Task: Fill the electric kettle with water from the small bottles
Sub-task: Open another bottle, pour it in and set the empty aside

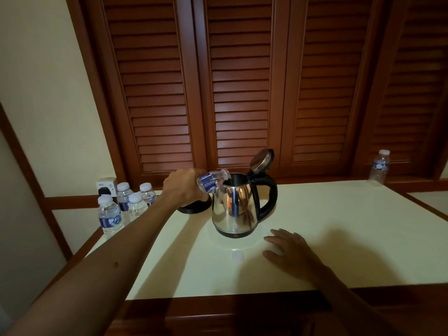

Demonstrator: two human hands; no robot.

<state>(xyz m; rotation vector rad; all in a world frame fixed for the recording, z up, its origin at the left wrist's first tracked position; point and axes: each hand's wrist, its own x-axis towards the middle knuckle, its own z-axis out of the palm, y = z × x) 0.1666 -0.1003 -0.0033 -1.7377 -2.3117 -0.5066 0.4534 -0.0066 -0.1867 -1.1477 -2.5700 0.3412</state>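
A steel electric kettle point(234, 209) with a black handle stands mid-table, its lid point(261, 160) flipped up. My left hand point(183, 187) grips a small water bottle point(213, 181) with a blue label, tipped sideways, its neck at the kettle's open mouth. My right hand point(289, 247) rests flat on the cream table top point(339, 238), just right of the kettle's base, holding nothing. A white bottle cap point(237, 255) lies on the table in front of the kettle.
Several capped small bottles point(126, 204) stand at the table's left rear corner near a wall socket point(106, 186). The black kettle base point(195, 207) sits behind my left hand. Another bottle point(379, 168) stands far right. Louvred wooden doors point(242, 81) back the table.
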